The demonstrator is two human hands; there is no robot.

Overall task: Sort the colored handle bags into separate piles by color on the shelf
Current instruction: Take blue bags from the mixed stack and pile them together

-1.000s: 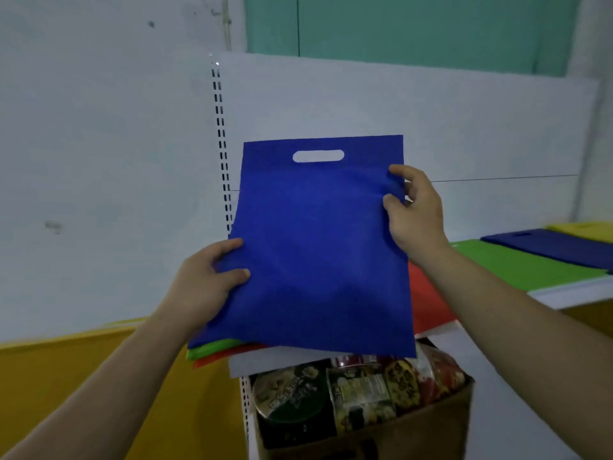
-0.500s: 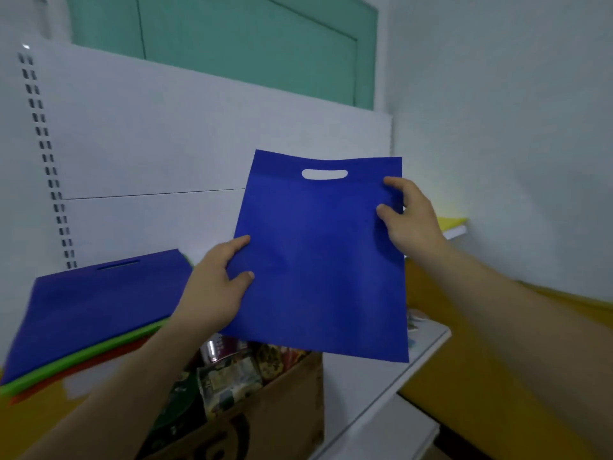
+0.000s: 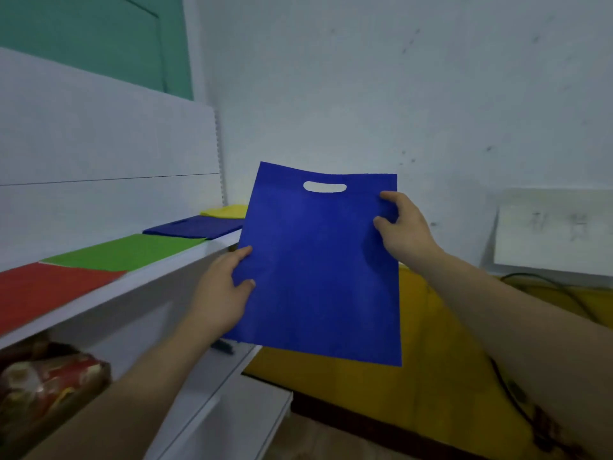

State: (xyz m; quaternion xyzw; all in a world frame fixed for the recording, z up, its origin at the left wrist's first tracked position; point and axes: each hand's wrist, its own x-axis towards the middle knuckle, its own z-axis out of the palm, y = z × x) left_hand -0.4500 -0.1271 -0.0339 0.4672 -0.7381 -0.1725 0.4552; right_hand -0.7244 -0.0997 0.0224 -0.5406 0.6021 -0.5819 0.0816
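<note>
White shelf (image 3: 185, 260) carries four flat bag piles in row: red pile (image 3: 43, 293) nearest, green pile (image 3: 126, 250) next, blue pile (image 3: 195, 227), yellow pile (image 3: 227, 211) farthest.

Shelf (image 3: 159, 277) runs along the left, near to far. Four piles lie on it in a row: near pile (image 3: 49, 293), second pile (image 3: 126, 250) behind it, third pile (image 3: 195, 227), far pile (image 3: 225, 210) at the end by the wall (image 3: 365, 78). Bag (image 3: 318, 270) is upright in the air, right of the shelf, handle hole on top. Left hand (image 3: 222, 293) grips its left edge, right hand (image 3: 404, 227) its right edge, higher. Packets (image 3: 49, 386) sit under the shelf, lower left.
</note>
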